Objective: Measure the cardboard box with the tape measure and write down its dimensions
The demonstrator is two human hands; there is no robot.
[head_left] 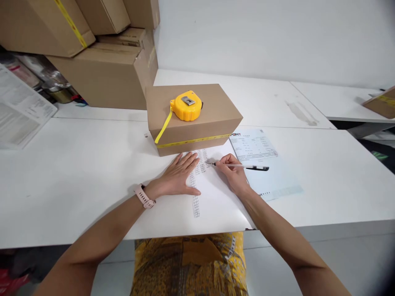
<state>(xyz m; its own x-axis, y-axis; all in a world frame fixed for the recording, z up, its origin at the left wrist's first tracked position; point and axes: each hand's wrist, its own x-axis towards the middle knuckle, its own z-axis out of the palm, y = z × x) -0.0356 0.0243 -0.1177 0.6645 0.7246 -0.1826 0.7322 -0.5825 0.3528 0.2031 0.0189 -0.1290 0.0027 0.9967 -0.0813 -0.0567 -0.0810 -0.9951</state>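
Note:
My left hand [180,176] lies flat with fingers spread on a white sheet of paper [216,205] that carries columns of small black writing. Between the fingers of my right hand [233,174] is a pen [247,166] with a clear barrel and black grip, its tip touching the paper beside the writing. Just beyond both hands stands a closed cardboard box [212,111] with yellow tape along its front. On top of it rests a yellow tape measure [187,107] with a yellow strap hanging toward the box's near edge.
A pale blue printed form [271,176] lies right of the paper. Stacked cardboard boxes [101,74] fill the back left, next to a tilted printed sheet [21,107]. Another box [382,102] sits at the far right. The white table's [77,185] front edge runs near my body.

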